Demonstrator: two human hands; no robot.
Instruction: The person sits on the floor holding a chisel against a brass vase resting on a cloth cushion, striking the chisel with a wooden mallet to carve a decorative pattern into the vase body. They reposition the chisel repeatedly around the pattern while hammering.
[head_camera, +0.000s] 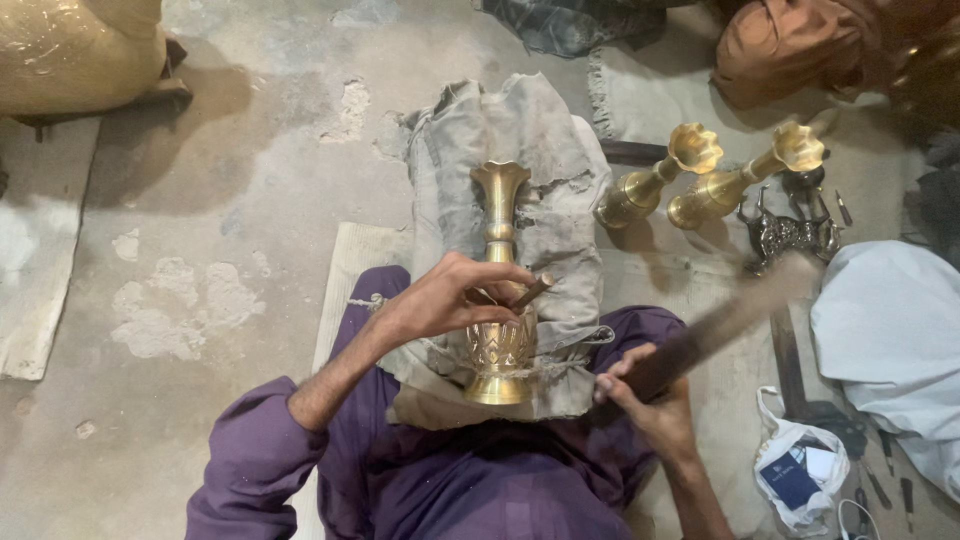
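A tall brass vase (500, 290) lies on a grey cloth pad (520, 170) over my lap, its flared mouth pointing away and its patterned base towards me. My left hand (455, 295) rests on the vase's body and pinches a short metal chisel (530, 292) against it. My right hand (645, 400) grips the handle of a long dark mallet (720, 325), raised to the right and blurred by motion.
Two more brass vases (650, 180) (745, 175) lie on the floor at the upper right, beside a dark metal ornament (790, 232). A white cloth bundle (890, 330) and a white bag (800, 470) with small tools sit at the right. Rough concrete floor spreads to the left.
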